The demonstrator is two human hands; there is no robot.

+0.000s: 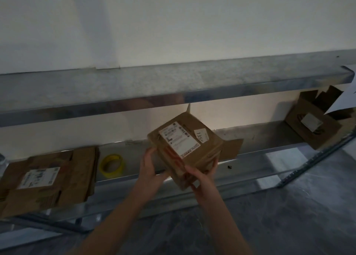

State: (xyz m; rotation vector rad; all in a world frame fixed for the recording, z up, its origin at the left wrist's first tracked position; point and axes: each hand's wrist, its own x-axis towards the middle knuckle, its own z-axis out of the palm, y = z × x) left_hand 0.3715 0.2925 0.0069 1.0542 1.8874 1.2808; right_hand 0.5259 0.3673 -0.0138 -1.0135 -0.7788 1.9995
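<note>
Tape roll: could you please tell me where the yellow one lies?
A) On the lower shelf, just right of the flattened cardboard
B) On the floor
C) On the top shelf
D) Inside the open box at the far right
A: the tape roll lies flat on the lower shelf, just right of the flattened cardboard and left of the held box.

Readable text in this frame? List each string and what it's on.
"135", handwritten, any further digit unclear: white sticker on the held cardboard box.
The shipping label on that box: print too blurred to read.
Label on the flattened cardboard, left: blurred.
Label on the open box, right: blurred.
</note>
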